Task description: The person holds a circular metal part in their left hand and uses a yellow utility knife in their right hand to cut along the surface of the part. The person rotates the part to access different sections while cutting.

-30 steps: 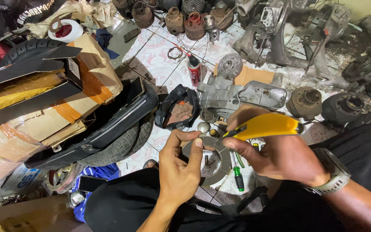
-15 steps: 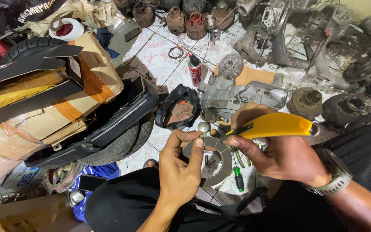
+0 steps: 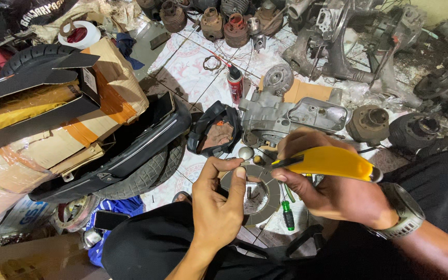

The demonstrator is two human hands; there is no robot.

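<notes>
We see the right hand [image 3: 338, 194] clenched on a yellow-handled cutter [image 3: 330, 162], its long axis running left to a tip meeting the grey ring [image 3: 255, 194]. The left hand [image 3: 219, 207] pinches the ring's near-left rim, directly left of the blade.

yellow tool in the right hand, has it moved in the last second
Hardly. The yellow tool stays in the right hand, tip by the left hand, just below the grey engine casing; only a slight drift right.
</notes>
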